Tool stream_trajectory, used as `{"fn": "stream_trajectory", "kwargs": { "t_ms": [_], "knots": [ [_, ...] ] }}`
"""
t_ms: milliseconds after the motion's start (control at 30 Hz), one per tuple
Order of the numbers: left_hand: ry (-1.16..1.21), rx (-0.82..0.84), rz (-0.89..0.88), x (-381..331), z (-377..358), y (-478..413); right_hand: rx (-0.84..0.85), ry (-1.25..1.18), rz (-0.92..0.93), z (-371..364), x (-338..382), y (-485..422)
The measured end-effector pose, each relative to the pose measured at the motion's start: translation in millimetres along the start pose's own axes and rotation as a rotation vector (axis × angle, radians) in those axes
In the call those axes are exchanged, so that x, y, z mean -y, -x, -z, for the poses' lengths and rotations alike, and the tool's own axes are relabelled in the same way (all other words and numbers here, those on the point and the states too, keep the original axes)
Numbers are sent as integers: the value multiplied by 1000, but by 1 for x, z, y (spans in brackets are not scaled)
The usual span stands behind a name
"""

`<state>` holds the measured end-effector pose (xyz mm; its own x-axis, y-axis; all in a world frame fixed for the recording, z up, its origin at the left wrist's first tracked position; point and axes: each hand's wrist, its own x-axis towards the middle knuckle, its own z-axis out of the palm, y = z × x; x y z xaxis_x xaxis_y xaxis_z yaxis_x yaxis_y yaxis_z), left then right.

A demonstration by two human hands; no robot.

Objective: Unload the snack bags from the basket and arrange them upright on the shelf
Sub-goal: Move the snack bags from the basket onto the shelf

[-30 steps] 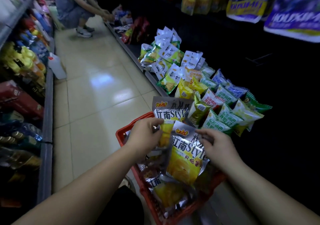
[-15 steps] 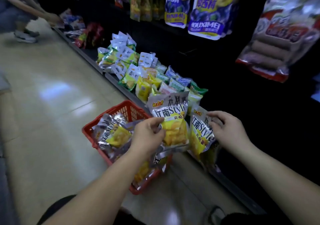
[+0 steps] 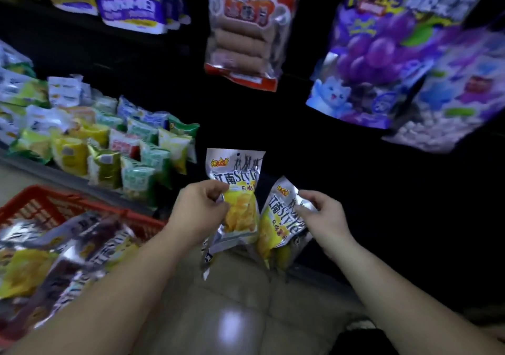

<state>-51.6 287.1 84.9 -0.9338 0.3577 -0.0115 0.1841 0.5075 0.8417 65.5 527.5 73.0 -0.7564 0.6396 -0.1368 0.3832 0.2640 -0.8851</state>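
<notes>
My left hand (image 3: 200, 212) grips a silver and yellow snack bag (image 3: 240, 190), held upright in front of the dark bottom shelf (image 3: 341, 190). More silver bag edges hang below that hand. My right hand (image 3: 322, 218) pinches a second bag of the same kind (image 3: 278, 223), tilted to the right, close beside the first. The red basket (image 3: 54, 204) stands on the floor at the lower left, with several more silver and yellow bags (image 3: 54, 259) lying in it.
Small green, yellow and white packets (image 3: 109, 147) fill the low shelf to the left of my hands. Large hanging bags, one of sausages (image 3: 243, 40) and purple grape ones (image 3: 382, 54), hang above. Tiled floor (image 3: 232, 313) lies below my arms.
My view has swung right, away from the aisle toward the dark shelf. Both hands have carried their bags out of the basket, which now lies at the lower left.
</notes>
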Motion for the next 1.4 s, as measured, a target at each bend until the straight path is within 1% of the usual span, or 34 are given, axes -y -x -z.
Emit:
{"fn": "stream_trajectory", "kwargs": {
  "t_ms": [100,167,233,300,367,433,467,533,633,667,733,767,833,933,1100,1267,1333,1400],
  "knots": [
    [-9,31,6,-16,-60,-9,-48,-25,-59,28,-34,-18],
    [33,42,7,-29,-102,-16,-60,-4,-84,48,-53,-32],
    [115,47,10,-41,-141,-24,-101,47,-63,70,-69,-50],
    [237,53,45,-54,-177,-29,-188,77,-23,95,-86,-66],
    [366,44,101,-64,-208,-35,-320,45,-9,122,-100,-75],
    [461,11,176,-65,-234,-38,-448,11,-50,148,-119,-79],
    [486,20,217,-64,-245,-38,-484,-4,-101,159,-132,-79],
    [473,151,332,-50,-262,-33,-485,0,-277,175,-170,-75],
    [342,441,473,-22,-277,-22,-373,87,-527,183,-217,-58],
    [296,478,488,-14,-279,-21,-343,134,-581,182,-217,-53],
    [255,462,486,-4,-277,-21,-275,314,-597,179,-208,-50],
    [253,454,481,-5,-274,-21,-258,383,-568,177,-199,-51],
    [280,452,485,-9,-264,-18,-206,347,-466,165,-179,-51],
    [311,445,454,-12,-241,-9,-33,276,-301,132,-136,-43],
    [328,397,404,6,-176,6,173,378,-118,63,-79,-18],
    [337,274,388,45,-76,27,357,487,40,-17,-16,17],
    [349,229,419,72,-35,41,421,549,96,-49,11,27],
    [327,107,493,108,6,58,489,618,187,-85,42,40]
  ]
}}
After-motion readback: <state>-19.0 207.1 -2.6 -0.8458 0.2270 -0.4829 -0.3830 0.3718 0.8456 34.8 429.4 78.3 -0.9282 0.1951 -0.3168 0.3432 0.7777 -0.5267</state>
